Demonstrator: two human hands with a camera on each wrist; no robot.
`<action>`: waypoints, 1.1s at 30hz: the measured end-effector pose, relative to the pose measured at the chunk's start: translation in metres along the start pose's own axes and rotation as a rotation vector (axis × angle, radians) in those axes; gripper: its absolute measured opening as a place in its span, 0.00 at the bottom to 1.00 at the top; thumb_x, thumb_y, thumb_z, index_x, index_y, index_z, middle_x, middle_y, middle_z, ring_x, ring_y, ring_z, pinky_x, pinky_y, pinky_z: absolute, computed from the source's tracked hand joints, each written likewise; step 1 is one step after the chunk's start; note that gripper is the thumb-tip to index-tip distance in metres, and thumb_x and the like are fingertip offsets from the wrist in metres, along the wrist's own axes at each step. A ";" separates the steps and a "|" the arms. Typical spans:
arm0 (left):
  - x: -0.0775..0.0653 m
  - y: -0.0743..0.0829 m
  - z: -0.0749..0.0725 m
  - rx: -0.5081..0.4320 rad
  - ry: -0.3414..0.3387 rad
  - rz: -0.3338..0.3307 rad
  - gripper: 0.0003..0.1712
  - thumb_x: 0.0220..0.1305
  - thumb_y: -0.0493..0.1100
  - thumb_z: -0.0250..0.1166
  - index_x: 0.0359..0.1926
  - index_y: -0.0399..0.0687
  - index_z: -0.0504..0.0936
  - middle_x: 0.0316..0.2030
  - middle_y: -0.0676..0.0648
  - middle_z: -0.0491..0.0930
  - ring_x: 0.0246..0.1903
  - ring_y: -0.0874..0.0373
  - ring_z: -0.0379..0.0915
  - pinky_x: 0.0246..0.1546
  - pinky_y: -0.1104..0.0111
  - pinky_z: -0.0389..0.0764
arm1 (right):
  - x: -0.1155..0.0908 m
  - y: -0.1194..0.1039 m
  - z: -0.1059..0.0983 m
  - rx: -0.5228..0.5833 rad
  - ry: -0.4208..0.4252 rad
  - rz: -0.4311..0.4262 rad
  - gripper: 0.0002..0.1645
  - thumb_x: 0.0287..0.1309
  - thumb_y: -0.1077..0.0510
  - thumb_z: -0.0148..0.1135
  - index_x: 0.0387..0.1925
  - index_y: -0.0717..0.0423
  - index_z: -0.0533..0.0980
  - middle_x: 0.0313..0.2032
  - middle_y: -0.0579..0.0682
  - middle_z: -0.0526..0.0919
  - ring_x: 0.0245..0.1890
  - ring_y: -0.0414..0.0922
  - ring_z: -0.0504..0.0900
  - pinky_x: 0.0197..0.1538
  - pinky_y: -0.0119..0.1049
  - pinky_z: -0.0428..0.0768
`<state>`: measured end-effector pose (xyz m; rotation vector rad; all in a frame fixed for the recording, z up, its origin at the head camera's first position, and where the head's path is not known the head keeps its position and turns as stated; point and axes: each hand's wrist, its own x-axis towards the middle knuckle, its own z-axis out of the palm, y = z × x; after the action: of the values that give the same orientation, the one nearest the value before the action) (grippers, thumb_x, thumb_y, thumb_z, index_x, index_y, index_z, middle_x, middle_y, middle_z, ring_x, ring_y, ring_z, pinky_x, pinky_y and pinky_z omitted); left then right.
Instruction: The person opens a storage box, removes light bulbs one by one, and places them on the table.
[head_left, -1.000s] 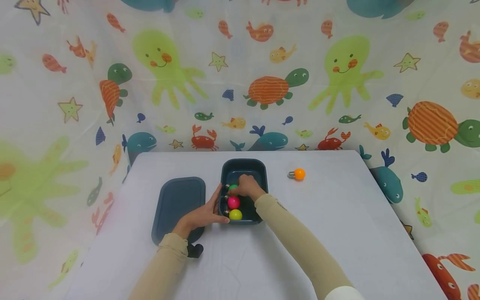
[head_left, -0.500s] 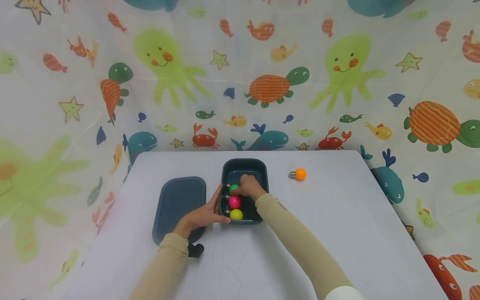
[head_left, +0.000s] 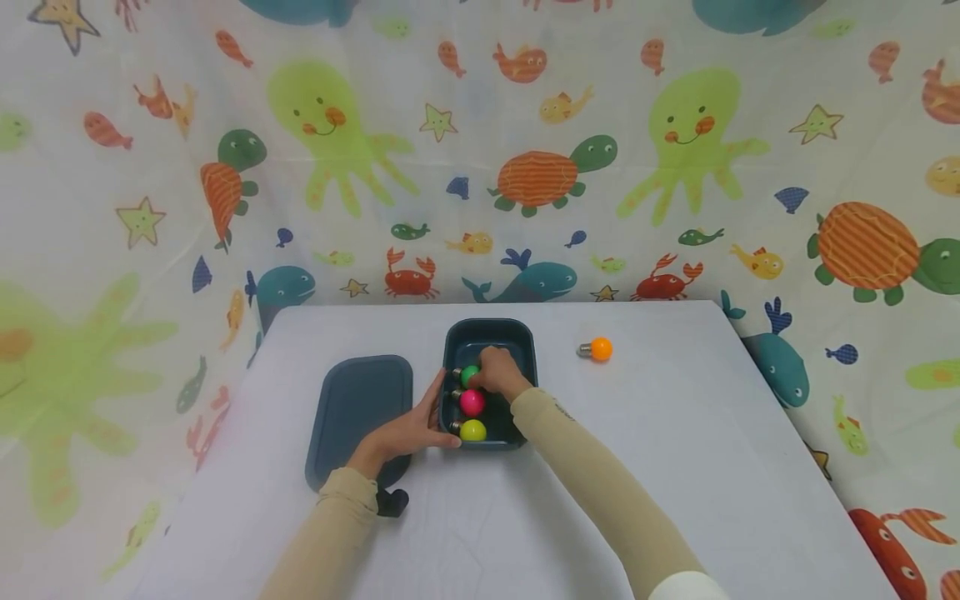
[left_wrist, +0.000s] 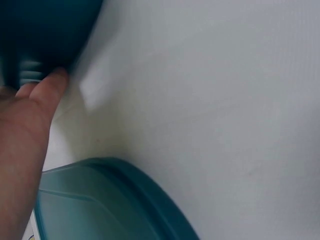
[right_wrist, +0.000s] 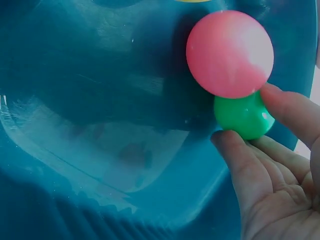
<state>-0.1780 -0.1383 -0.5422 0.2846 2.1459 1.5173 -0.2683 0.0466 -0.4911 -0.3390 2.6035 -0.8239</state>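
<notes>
My right hand [head_left: 499, 372] reaches into a dark teal box [head_left: 522, 421] and pinches a green light bulb [head_left: 469, 377] between thumb and fingers. In the right wrist view, the round green end sits between the fingertips, partly covered by a pink light bulb [right_wrist: 230, 54]. A yellow light bulb [head_left: 473, 431] lies nearest the front of the box. All three bulbs lie in a row along the left wall, metal bases to the left. My left hand [head_left: 408, 429] rests against the box's left side, fingers stretched along the wall and thumb at the front left corner.
The matching flat lid [head_left: 360, 408] lies left of the box, partly under my left forearm. An orange light bulb [head_left: 600, 349] lies on the white table [head_left: 637, 417], right of the box. A patterned sea-animal curtain [head_left: 480, 108] hangs behind and at both sides.
The green bulb has shifted slightly away and to the right with my right fingers, and the pink bulb has moved slightly too. My left hand and the box stay in place.
</notes>
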 end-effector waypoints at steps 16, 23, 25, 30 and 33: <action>0.001 -0.001 -0.001 -0.004 -0.003 0.009 0.68 0.58 0.48 0.72 0.76 0.66 0.23 0.77 0.50 0.30 0.75 0.48 0.36 0.70 0.43 0.48 | -0.002 0.008 -0.017 -0.063 0.100 -0.097 0.16 0.53 0.61 0.72 0.43 0.65 0.83 0.36 0.53 0.84 0.34 0.46 0.77 0.42 0.37 0.81; 0.002 -0.002 -0.004 -0.001 0.001 -0.003 0.69 0.56 0.48 0.73 0.76 0.67 0.23 0.77 0.51 0.31 0.75 0.49 0.35 0.70 0.45 0.49 | -0.004 0.018 -0.036 -0.072 0.114 -0.133 0.19 0.56 0.60 0.70 0.48 0.65 0.82 0.40 0.55 0.84 0.36 0.47 0.78 0.42 0.36 0.82; 0.002 -0.001 -0.005 -0.004 -0.002 0.001 0.69 0.57 0.48 0.73 0.75 0.67 0.23 0.77 0.51 0.30 0.75 0.49 0.34 0.70 0.45 0.48 | -0.004 0.020 -0.042 -0.089 0.118 -0.134 0.21 0.57 0.59 0.69 0.51 0.65 0.80 0.44 0.56 0.84 0.39 0.49 0.78 0.46 0.38 0.82; 0.002 -0.001 -0.007 -0.004 -0.005 0.018 0.69 0.57 0.47 0.73 0.76 0.66 0.23 0.77 0.51 0.29 0.75 0.50 0.31 0.71 0.46 0.47 | -0.007 0.026 -0.054 -0.098 0.117 -0.108 0.26 0.58 0.57 0.69 0.56 0.64 0.78 0.50 0.58 0.81 0.45 0.51 0.75 0.52 0.41 0.79; 0.004 -0.002 -0.008 -0.008 -0.011 0.023 0.69 0.57 0.46 0.72 0.76 0.66 0.23 0.77 0.51 0.29 0.75 0.50 0.31 0.71 0.46 0.47 | -0.009 0.031 -0.060 -0.071 0.110 -0.097 0.26 0.58 0.57 0.69 0.57 0.63 0.77 0.50 0.58 0.80 0.46 0.52 0.75 0.52 0.41 0.79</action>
<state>-0.1848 -0.1442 -0.5431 0.3155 2.1346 1.5331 -0.2895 0.1041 -0.4611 -0.4550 2.7429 -0.8041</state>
